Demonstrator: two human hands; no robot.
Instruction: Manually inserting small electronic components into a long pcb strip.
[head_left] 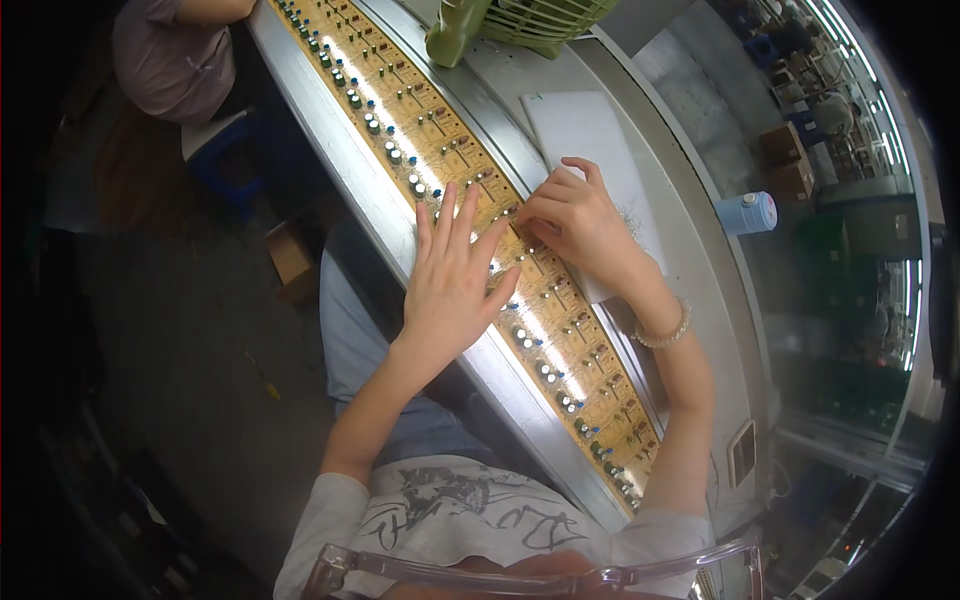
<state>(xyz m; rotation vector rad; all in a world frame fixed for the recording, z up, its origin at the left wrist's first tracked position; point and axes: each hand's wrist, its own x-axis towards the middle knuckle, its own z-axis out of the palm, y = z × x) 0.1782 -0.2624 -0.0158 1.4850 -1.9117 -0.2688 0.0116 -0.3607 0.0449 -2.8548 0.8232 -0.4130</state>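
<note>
Now the bare left hand (450, 290), fingers spread apart, lies across the long yellow circuit-board row (540, 290) between silver metal rails (370, 190), seemingly steadying it; the bare right hand (580, 220) arches over its right edge, fingers curled, whether clamped on anything I cannot tell.

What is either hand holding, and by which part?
Left hand: nothing, spread over the printed circuit boards. Right hand: bunched over them; whether it holds anything cannot be told.

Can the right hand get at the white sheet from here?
Probably yes: the right hand is at the circuit boards' edge, beside the white sheet, with nothing visible blocking the way.
</note>
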